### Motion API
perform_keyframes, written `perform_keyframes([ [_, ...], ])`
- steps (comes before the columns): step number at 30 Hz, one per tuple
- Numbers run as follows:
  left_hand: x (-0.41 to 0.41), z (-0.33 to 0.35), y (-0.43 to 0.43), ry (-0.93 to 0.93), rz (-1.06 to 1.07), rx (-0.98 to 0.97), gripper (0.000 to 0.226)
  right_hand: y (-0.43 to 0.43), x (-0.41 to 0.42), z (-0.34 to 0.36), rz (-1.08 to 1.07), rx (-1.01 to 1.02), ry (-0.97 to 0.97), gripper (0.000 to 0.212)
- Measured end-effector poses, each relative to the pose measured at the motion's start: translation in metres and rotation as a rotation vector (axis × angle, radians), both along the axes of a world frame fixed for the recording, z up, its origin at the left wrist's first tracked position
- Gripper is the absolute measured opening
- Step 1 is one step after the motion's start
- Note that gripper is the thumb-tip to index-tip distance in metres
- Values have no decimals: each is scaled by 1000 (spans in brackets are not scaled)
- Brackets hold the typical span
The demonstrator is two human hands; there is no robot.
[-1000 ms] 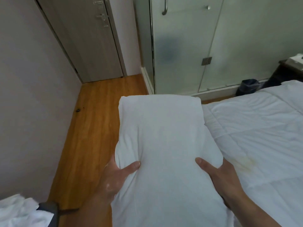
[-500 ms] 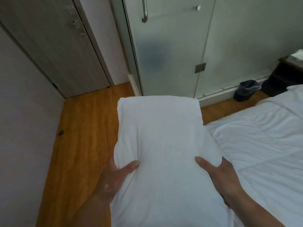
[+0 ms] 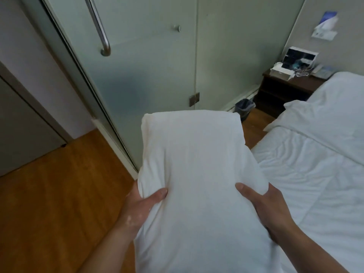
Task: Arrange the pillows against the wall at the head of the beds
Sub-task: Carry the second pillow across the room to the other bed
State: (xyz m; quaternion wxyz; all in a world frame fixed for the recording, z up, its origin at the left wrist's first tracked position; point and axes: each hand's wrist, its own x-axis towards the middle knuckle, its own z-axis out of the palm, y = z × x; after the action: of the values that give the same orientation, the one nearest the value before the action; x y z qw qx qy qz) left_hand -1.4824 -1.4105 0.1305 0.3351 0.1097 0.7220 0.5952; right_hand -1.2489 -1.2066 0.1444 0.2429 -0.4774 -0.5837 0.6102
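I hold a white pillow [image 3: 197, 174] lengthwise in front of me, off the bed. My left hand [image 3: 140, 207] grips its left edge with the thumb on top. On its right edge sits my right hand [image 3: 264, 209], gripping the same way. A bed with a white duvet [image 3: 315, 174] lies to the right. Another white pillow [image 3: 325, 107] rests near the bed's head at the far right. The wall [image 3: 334, 56] at the bed's head is at the upper right.
A frosted glass partition [image 3: 153, 75] with a metal door handle [image 3: 98, 26] stands straight ahead. A dark nightstand [image 3: 283, 89] with a phone and boxes sits by the bed's head, with a small bin [image 3: 244, 107] beside it. Wooden floor [image 3: 59, 203] spreads to the left.
The view has swung to the right while both hands keep the same grip on the pillow. The nightstand, the far pillow and the head wall have come into sight.
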Motion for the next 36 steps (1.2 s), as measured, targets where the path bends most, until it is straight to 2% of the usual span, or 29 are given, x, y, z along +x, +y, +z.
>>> perform_keyframes([
  [4, -65, -4, 58, 6, -81, -14, 111, 32, -40, -3, -102, 10, 6, 25],
  [7, -104, -12, 108, 26, -147, -14, 79, 64, -68, -14, -182, 8, -10, 31],
  [8, -116, -13, 126, 38, -164, -20, 76, 76, -77, -18, -210, 1, -13, 33],
  [11, -150, -11, 184, 68, -211, -33, 90, 119, -102, -24, -275, -6, -14, 43],
  [14, -176, -2, 244, 81, -276, -50, 112, 167, -120, -20, -316, -8, -17, 43],
  [19, -202, 0, 339, 89, -380, -73, 99, 230, -132, -18, -414, -29, 1, 35],
  [23, -218, -2, 412, 102, -475, -108, 106, 273, -138, -21, -514, -43, 10, 31],
  [26, -227, -6, 469, 83, -557, -109, 97, 307, -144, -26, -585, -59, 23, 27],
  [30, -248, -13, 551, 84, -669, -112, 121, 359, -159, -30, -692, -52, 13, 31],
  [34, -269, -14, 643, 139, -769, -61, 114, 417, -185, -33, -794, -25, 14, 34],
  [36, -279, -11, 686, 149, -808, -60, 118, 446, -197, -31, -833, -19, -3, 39],
])
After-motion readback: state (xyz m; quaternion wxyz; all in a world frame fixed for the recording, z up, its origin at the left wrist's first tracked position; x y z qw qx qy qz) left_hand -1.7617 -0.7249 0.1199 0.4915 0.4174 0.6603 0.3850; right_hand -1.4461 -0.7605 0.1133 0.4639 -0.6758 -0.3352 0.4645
